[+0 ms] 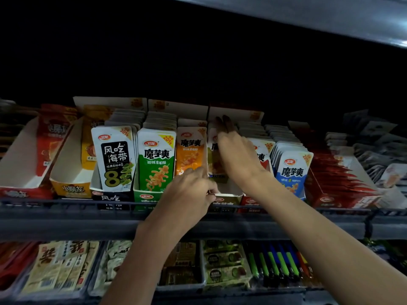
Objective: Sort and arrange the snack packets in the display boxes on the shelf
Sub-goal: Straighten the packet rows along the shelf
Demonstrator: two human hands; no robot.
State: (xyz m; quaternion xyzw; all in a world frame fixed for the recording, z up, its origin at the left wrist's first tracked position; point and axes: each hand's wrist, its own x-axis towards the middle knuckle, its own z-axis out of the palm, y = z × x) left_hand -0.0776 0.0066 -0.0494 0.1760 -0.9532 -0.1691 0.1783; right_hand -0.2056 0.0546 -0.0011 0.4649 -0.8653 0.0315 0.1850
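Left hand [189, 192] pinches box [230, 193]; right hand [237, 157] (flat) perhaps touches packets [216, 166].

The left hand [189, 192] holds the front of a snack box [229, 194]. The right hand [235, 157] reaches into it and touches the packets [215, 166].

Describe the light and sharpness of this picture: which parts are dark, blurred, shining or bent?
Head view: front packets like the green packet are lit and readable; the right hand's fingertips blur into shadow; the space behind is nearly black; glare streaks the upper shelf edge; the shelf rail bows slightly from lens distortion.
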